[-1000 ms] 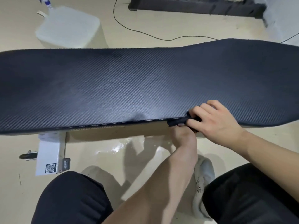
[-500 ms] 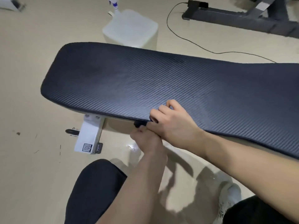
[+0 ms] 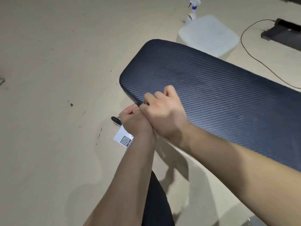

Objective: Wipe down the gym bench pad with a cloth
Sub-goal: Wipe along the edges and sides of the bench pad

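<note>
Two hands, left [image 3: 132, 121] and right [image 3: 161, 110], grip closed on the dark cloth [image 3: 139, 103] at the bench pad [image 3: 211, 95] edge; I'd press firmly, following the rim.

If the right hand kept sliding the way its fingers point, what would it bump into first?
Probably nothing soon. The right hand sits at the near edge of the bench pad, fingers pointing up across it. It would cross bare pad, then maybe reach the white container beyond; depth is unclear.

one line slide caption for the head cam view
Both hands, left hand and right hand, press a dark cloth along the near edge of the bench pad.
</note>
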### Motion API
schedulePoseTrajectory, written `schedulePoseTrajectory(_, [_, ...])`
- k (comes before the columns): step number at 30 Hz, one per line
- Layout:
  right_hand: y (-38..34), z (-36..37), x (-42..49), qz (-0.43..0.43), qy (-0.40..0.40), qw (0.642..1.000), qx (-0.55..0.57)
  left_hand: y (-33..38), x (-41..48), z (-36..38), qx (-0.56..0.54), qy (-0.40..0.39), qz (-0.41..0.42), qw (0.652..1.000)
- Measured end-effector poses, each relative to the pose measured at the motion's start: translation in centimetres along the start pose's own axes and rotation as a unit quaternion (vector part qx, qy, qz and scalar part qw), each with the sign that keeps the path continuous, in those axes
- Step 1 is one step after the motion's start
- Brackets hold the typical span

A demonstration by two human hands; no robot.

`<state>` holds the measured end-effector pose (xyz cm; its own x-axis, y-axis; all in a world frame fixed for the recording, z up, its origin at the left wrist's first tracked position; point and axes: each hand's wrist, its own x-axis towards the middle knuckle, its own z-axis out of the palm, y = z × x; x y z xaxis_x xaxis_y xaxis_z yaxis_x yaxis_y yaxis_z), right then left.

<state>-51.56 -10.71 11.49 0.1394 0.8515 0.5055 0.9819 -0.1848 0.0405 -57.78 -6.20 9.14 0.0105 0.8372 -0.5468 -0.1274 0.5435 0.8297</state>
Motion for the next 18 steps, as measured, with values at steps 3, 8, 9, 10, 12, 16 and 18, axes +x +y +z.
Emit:
schedulePoseTrajectory(3, [-1.3, 1.2, 4.5, 0.031, -0.041, 0.999, -0.013, 2.8, 4.5, -0.1, 0.048, 0.026, 0.057, 0.997])
schedulePoseTrajectory(8, [-3.7, 4.7, 10.2, 0.099, -0.103, 0.990, -0.001, 7.2, 11.2, 0.5, 0.132, -0.020, 0.114, 0.984])
schedulePoseTrajectory(9, [-4.0, 5.3, 11.0, 0.113, -0.118, 0.987, 0.004, 8.0, 12.0, 0.7, 0.150, -0.028, 0.107, 0.983])
schedulePoseTrajectory(10, [-4.2, 5.5, 11.5, 0.123, -0.114, 0.986, -0.007, 8.5, 12.6, 0.9, 0.159, -0.042, 0.102, 0.981])
schedulePoseTrajectory(12, [-4.4, 5.7, 12.4, 0.126, -0.149, 0.980, -0.032, 9.5, 13.2, 1.4, 0.136, -0.087, 0.075, 0.984])
schedulePoseTrajectory(16, [-4.3, 4.7, 13.5, 0.113, -0.256, 0.960, -0.028, 10.1, 13.7, 1.6, 0.113, -0.171, 0.024, 0.979])
schedulePoseTrajectory(18, [-4.0, 4.4, 13.6, 0.090, -0.277, 0.956, -0.024, 9.4, 13.7, 1.0, 0.123, -0.197, 0.019, 0.972])
